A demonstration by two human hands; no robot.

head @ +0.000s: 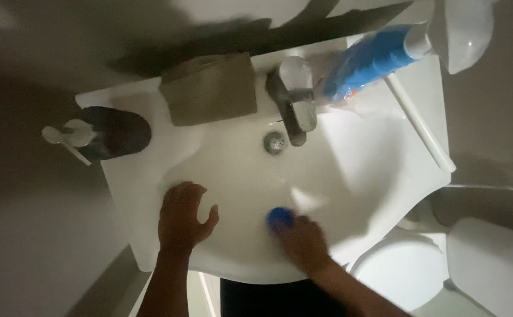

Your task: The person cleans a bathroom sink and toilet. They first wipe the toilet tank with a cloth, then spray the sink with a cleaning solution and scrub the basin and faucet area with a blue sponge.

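Blue sponge (280,218) sits low in the white sink (362,176), on the near slope of the basin, pressed under the fingertips of the right hand (303,240). That hand is curled over it from the near side, fingers closed down on the pad; the hand is blurred, so how tightly it grips cannot be told. The left hand (181,217) lies to the left of it, palm down on the basin's near-left rim, fingers spread and thumb out, holding nothing.

To the right and below the sink's edge stands a white toilet (403,276) with its lid down, and its tank (491,264) beside it.

Farther in, at the middle of the basin, is the round metal drain (274,142). Just beyond it rises the chrome faucet (294,105), its spout reaching over the drain. On the far-left ledge lies a brown folded cloth (212,88), and left of that, at the sink's corner, stands a dark soap dispenser (112,132) with a pale pump. At the far right corner a blue spray bottle (368,61) with a white top leans over the rim, and a thin white rod (421,126) runs along the right edge.
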